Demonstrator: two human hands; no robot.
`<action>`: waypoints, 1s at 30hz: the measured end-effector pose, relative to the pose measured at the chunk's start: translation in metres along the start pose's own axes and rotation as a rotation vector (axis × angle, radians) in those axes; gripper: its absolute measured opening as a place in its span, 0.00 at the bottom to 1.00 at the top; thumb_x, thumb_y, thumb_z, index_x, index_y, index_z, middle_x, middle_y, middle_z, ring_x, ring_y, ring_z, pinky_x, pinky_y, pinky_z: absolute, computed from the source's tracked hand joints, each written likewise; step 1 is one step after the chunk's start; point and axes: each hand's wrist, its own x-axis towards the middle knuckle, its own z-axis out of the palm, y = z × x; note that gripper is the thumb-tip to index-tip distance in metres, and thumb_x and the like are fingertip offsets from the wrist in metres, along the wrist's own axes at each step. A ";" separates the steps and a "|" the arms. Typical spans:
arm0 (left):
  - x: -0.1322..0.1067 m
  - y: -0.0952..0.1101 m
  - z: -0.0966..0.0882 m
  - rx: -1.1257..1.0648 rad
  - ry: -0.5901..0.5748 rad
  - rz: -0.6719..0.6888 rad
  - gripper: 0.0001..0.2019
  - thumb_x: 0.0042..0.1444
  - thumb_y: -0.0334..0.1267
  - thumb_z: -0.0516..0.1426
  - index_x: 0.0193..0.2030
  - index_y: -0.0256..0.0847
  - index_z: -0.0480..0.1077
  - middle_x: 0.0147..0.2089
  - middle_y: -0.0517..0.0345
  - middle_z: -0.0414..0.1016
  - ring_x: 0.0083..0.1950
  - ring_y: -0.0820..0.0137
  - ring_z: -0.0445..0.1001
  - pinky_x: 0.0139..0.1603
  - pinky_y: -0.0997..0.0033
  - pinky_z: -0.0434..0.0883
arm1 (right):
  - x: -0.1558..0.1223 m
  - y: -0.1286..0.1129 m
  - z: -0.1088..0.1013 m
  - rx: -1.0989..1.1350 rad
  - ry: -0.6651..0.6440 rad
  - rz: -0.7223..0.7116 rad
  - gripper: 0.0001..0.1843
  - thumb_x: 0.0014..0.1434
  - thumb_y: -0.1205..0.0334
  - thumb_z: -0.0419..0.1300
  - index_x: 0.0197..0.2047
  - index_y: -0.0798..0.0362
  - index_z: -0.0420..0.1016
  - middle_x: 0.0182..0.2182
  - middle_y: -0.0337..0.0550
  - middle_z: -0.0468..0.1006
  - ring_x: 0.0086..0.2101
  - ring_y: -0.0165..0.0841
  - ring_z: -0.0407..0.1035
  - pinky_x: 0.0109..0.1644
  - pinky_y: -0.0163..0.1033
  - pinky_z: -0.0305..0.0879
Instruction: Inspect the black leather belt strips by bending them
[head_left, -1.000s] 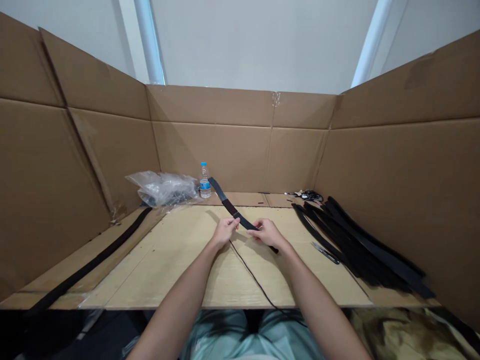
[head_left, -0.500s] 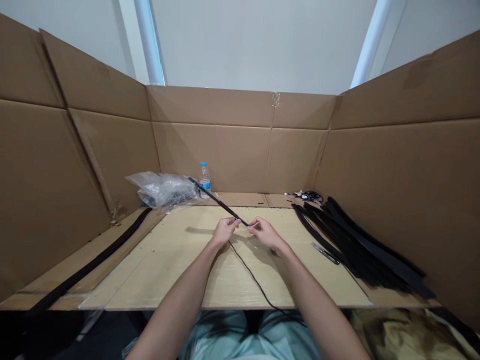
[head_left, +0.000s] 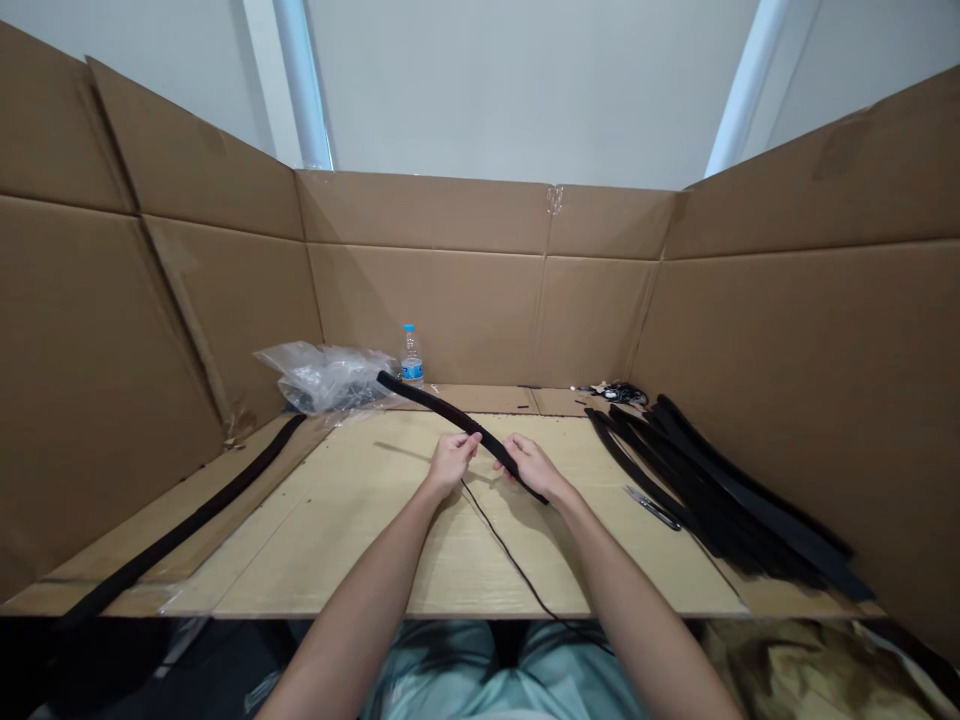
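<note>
A long black fabric-like strip (head_left: pixel 429 402) slants across the middle of the view, its far end bowed up towards the plastic bag. My left hand (head_left: pixel 453 462) pinches it near its middle, thumb on top. Closer to its near end, my right hand (head_left: pixel 529 466) has its fingers closed round it, and the end sticks out below that hand. A thin black cord (head_left: pixel 501 540) runs from under my left hand down over the table edge to my lap. Where the cord's upper end goes is hidden by my left hand.
Several black strips (head_left: pixel 705 490) are piled at the right, with small thread snips (head_left: pixel 651 508) beside them. Another strip (head_left: pixel 187 525) lies at the left. A clear plastic bag (head_left: pixel 330 380), a water bottle (head_left: pixel 411 360) and a tangle of dark cords (head_left: pixel 622 393) stand at the back. Cardboard walls (head_left: pixel 427 310) enclose the table (head_left: pixel 315 560).
The strip has turned from thin and edge-on to broad side up, and now bends. Its near end has come out past my right hand. Both hands stay in almost the same place.
</note>
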 end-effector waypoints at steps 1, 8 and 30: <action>0.000 0.000 0.000 -0.023 -0.007 -0.010 0.29 0.43 0.66 0.57 0.17 0.39 0.57 0.15 0.66 0.49 0.19 0.79 0.46 0.21 0.73 0.44 | 0.001 0.001 0.000 0.003 -0.010 -0.017 0.20 0.60 0.44 0.53 0.31 0.54 0.63 0.26 0.41 0.75 0.20 0.26 0.62 0.24 0.32 0.58; 0.001 0.000 -0.002 -0.175 -0.123 -0.088 0.29 0.36 0.65 0.61 0.21 0.40 0.57 0.16 0.70 0.47 0.18 0.80 0.44 0.20 0.74 0.42 | 0.002 0.003 -0.003 -0.023 -0.013 -0.055 0.21 0.52 0.51 0.63 0.43 0.58 0.71 0.27 0.41 0.74 0.28 0.29 0.67 0.33 0.34 0.61; 0.003 -0.001 -0.001 -0.122 -0.085 -0.059 0.28 0.38 0.64 0.60 0.20 0.40 0.57 0.17 0.68 0.48 0.20 0.79 0.46 0.21 0.74 0.43 | -0.003 -0.005 0.001 0.144 -0.040 0.020 0.19 0.52 0.51 0.63 0.40 0.56 0.66 0.31 0.41 0.75 0.25 0.25 0.64 0.25 0.31 0.57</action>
